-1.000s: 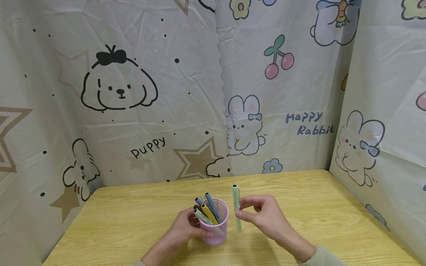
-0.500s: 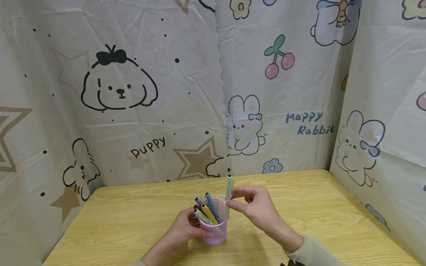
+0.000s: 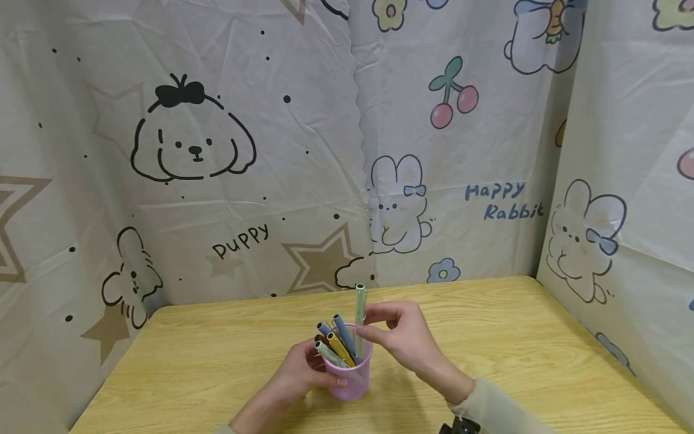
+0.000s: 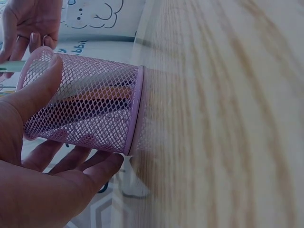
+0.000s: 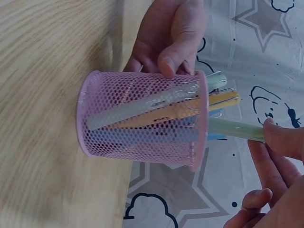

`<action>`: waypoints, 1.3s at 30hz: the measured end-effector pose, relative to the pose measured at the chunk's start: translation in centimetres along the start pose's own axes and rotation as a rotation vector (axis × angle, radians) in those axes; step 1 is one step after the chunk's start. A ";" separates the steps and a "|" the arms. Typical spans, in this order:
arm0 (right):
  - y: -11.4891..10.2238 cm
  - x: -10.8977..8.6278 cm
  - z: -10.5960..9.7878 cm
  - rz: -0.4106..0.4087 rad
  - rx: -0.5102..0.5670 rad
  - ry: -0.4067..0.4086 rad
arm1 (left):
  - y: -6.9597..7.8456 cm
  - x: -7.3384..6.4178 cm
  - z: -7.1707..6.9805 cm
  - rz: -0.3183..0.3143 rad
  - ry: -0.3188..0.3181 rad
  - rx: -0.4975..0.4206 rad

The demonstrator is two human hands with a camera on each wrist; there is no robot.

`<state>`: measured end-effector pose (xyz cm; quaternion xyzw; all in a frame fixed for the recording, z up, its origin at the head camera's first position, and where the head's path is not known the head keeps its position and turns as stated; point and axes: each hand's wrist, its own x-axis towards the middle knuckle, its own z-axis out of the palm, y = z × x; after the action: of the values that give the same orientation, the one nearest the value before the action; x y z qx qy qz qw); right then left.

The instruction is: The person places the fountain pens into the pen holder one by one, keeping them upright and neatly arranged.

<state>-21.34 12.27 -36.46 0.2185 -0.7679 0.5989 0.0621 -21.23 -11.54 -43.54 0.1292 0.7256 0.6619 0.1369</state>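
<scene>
A pink mesh pen holder (image 3: 349, 386) stands upright on the wooden table. My left hand (image 3: 295, 374) grips its left side, thumb across the front and the other fingers behind, as the left wrist view shows. My right hand (image 3: 403, 340) pinches a light green pen (image 3: 360, 301) between thumb and fingers, holding it nearly vertical. In the right wrist view this pen's lower end (image 5: 232, 128) is inside the holder's rim. Leaning in the holder are another light green pen (image 3: 328, 352), a yellow pen (image 3: 340, 349), blue pens (image 3: 344, 331) and a dark red one, mostly hidden.
The light wood table (image 3: 217, 355) reaches back to a pale curtain (image 3: 303, 150) printed with cartoon animals, stars and flowers. The curtain also stands along the left and right sides. A black device (image 3: 461, 425) is at my right wrist.
My right hand has carried the light green pen leftward, from beside the holder to over its opening, then lowered its end inside. The left hand and holder have stayed in place.
</scene>
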 end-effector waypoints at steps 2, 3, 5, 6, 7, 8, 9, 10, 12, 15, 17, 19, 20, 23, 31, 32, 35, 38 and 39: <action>0.2 0.0 0.1 -0.002 -0.002 -0.009 | 0.0 0.0 0.0 0.001 0.002 0.004; 0.3 0.0 0.2 -0.006 -0.007 -0.010 | 0.1 0.0 0.0 0.001 0.002 0.004; 0.5 0.0 0.4 -0.005 -0.016 -0.014 | 0.1 0.0 0.1 0.001 -0.001 0.003; 0.5 0.0 0.4 -0.004 -0.017 -0.017 | 0.1 0.0 0.1 0.001 -0.003 0.002; 0.6 0.0 0.4 -0.006 -0.020 -0.019 | 0.1 -0.1 0.1 0.002 -0.006 -0.001; 0.7 0.0 0.4 -0.008 -0.023 -0.020 | 0.1 -0.1 0.1 0.003 -0.008 -0.004; 0.7 0.0 0.5 -0.009 -0.027 -0.020 | 0.1 -0.1 0.1 0.004 -0.010 -0.005; 0.8 0.0 0.5 -0.004 -0.030 -0.020 | 0.1 -0.1 0.1 0.005 -0.011 -0.005; 0.8 0.0 0.5 0.002 -0.031 -0.020 | 0.1 -0.1 0.0 0.008 -0.012 -0.009; 1.0 -0.1 0.6 0.025 -0.036 -0.015 | 0.0 -0.1 0.0 0.010 -0.013 -0.013; 1.1 -0.1 0.7 0.041 -0.038 -0.013 | -0.1 0.0 0.0 0.009 -0.013 -0.016; 1.3 -0.2 0.8 0.054 -0.045 -0.011 | -0.1 0.0 0.0 0.008 -0.012 -0.015; 1.4 -0.2 0.8 0.059 -0.048 -0.011 | -0.1 0.0 0.0 0.007 -0.011 -0.013; 1.6 -0.2 0.9 0.068 -0.068 -0.011 | -0.1 0.0 0.0 0.007 -0.010 -0.011; 2.1 -0.3 0.7 0.076 -0.122 -0.059 | -0.1 0.1 0.0 0.008 0.000 0.009; 2.1 -0.4 0.5 0.079 -0.121 -0.058 | -0.1 0.1 0.0 0.009 0.001 0.012; 2.1 -0.7 0.0 0.083 -0.136 -0.033 | -0.2 0.2 -0.1 0.013 0.004 0.020; 2.1 -1.0 -0.6 0.088 -0.151 -0.005 | -0.3 0.2 -0.1 0.025 0.006 0.020; 2.2 -1.2 -0.8 0.088 -0.160 0.001 | -0.4 0.2 -0.1 0.030 0.007 0.019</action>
<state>-21.33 13.76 -38.60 0.1784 -0.8221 0.5381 0.0532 -21.49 -11.61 -43.91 0.1391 0.7302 0.6575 0.1233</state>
